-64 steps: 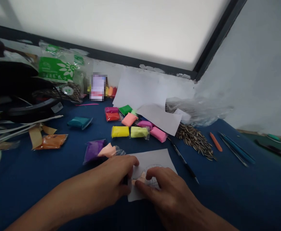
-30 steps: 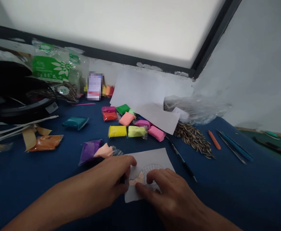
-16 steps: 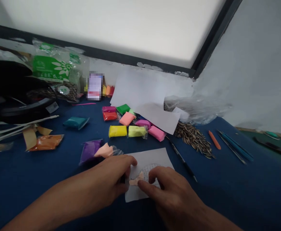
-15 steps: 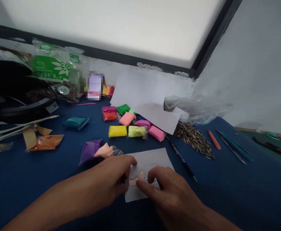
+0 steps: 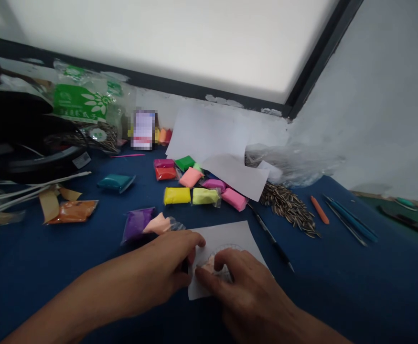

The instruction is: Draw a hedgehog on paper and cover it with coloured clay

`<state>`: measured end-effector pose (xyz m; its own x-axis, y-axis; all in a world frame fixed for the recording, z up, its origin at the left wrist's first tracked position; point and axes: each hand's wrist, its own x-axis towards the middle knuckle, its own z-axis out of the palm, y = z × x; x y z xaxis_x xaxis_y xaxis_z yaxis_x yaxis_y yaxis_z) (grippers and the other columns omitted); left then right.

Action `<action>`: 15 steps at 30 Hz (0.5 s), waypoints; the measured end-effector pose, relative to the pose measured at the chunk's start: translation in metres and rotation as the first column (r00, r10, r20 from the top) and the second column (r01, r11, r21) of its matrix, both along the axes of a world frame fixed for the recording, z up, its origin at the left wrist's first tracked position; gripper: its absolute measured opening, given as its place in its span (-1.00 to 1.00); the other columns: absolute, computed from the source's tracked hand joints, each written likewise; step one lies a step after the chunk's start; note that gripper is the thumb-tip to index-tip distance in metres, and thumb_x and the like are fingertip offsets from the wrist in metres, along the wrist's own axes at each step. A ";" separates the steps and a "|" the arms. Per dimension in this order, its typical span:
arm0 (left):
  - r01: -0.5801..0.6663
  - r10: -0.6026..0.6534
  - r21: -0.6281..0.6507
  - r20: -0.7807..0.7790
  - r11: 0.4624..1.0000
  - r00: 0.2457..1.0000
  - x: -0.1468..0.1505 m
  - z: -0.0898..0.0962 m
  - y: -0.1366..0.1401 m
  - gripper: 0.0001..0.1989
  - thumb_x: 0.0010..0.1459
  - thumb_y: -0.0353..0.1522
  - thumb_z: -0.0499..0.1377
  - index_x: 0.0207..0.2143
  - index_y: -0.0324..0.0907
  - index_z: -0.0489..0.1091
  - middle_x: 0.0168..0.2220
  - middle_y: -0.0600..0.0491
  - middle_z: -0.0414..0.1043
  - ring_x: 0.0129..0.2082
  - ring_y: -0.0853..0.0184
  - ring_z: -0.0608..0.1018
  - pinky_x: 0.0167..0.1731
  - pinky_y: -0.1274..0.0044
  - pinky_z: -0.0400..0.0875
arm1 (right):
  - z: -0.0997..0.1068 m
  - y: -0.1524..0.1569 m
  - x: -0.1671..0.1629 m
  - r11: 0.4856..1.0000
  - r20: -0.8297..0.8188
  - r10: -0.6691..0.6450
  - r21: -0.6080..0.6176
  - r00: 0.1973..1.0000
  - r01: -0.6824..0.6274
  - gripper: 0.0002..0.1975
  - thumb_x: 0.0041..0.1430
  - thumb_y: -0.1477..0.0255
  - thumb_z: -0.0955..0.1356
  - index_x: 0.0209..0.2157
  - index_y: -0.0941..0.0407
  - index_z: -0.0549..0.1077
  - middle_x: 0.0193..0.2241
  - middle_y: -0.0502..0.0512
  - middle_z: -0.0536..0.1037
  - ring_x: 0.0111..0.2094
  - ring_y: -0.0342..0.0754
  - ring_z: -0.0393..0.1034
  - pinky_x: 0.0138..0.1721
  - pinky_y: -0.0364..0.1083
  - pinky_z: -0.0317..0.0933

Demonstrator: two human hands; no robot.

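Note:
A small white sheet of paper [image 5: 230,230] with a pencil drawing of an oval, scale-like pattern lies on the blue table. Flattened peach clay [image 5: 208,263] covers part of the drawing's left side. My left hand [image 5: 173,263] is curled at the paper's left edge, its index finger on the sheet and its thumb lower at the edge. Over the drawing, my right hand [image 5: 241,282] touches the clay with its thumb, the bent index finger apart from it. Its palm hides part of the drawing. Just beyond my left hand lies an opened peach clay packet [image 5: 157,223].
Clay packets in several colours, such as purple [image 5: 137,223] and yellow [image 5: 177,195], lie beyond the paper. To the right are a pen [image 5: 271,236], a pile of sunflower seeds [image 5: 289,208], an orange tool [image 5: 319,209] and blue tweezers [image 5: 352,219]. White cables [image 5: 33,188] run at left.
My right thumb has shifted slightly left across the peach clay, covering more of it. My left hand stays at the paper's edge.

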<state>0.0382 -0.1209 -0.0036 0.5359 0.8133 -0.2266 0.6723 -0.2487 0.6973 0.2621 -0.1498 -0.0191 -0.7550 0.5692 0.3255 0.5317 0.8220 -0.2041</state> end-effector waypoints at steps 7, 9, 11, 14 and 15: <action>0.020 -0.020 -0.011 -0.029 1.000 0.999 0.001 -0.001 0.000 -0.79 0.06 -0.44 0.12 -0.21 -0.07 0.37 -0.27 0.10 0.46 -0.25 0.19 0.51 -0.28 0.43 0.33 | 0.002 0.001 -0.008 0.998 0.091 -0.006 -0.055 0.996 0.011 -0.52 -0.04 0.68 0.24 -0.05 0.26 0.50 -0.29 0.26 0.45 -0.35 0.05 0.29 -0.35 0.00 0.21; 0.015 -0.015 -0.006 -0.023 1.000 1.000 0.002 0.000 0.000 -0.80 0.06 -0.44 0.13 -0.22 -0.08 0.37 -0.27 0.10 0.46 -0.26 0.19 0.50 -0.27 0.42 0.33 | 0.002 0.001 -0.008 0.999 0.064 -0.002 -0.046 0.998 0.005 -0.52 -0.02 0.68 0.23 -0.04 0.25 0.50 -0.28 0.26 0.45 -0.35 0.06 0.30 -0.35 0.00 0.23; 0.000 0.000 0.006 -0.020 1.000 1.000 0.003 0.002 0.000 -0.77 0.06 -0.45 0.12 -0.19 -0.08 0.38 -0.29 0.11 0.45 -0.29 0.20 0.49 -0.29 0.44 0.32 | 0.004 0.002 -0.004 0.999 0.004 -0.001 -0.045 1.000 0.002 -0.47 0.01 0.69 0.22 0.03 0.24 0.47 -0.22 0.30 0.44 -0.31 0.06 0.32 -0.33 0.01 0.27; -0.012 0.013 0.016 -0.038 1.000 0.999 0.003 0.005 -0.001 -0.72 0.06 -0.47 0.10 -0.16 -0.07 0.40 -0.33 0.13 0.43 -0.35 0.25 0.47 -0.36 0.48 0.31 | 0.008 0.003 0.006 0.996 -0.044 -0.073 -0.049 0.996 0.070 -0.43 0.05 0.71 0.20 0.12 0.23 0.42 -0.11 0.33 0.41 -0.23 0.08 0.34 -0.27 0.04 0.32; -0.012 0.012 0.013 -0.047 1.000 0.999 0.003 0.005 -0.002 -0.73 0.05 -0.48 0.11 -0.17 -0.07 0.40 -0.33 0.13 0.42 -0.36 0.26 0.47 -0.38 0.50 0.31 | 0.009 0.004 0.009 0.995 -0.046 -0.096 -0.031 0.994 0.095 -0.45 0.05 0.71 0.20 0.08 0.22 0.45 -0.12 0.32 0.41 -0.23 0.08 0.34 -0.27 0.04 0.32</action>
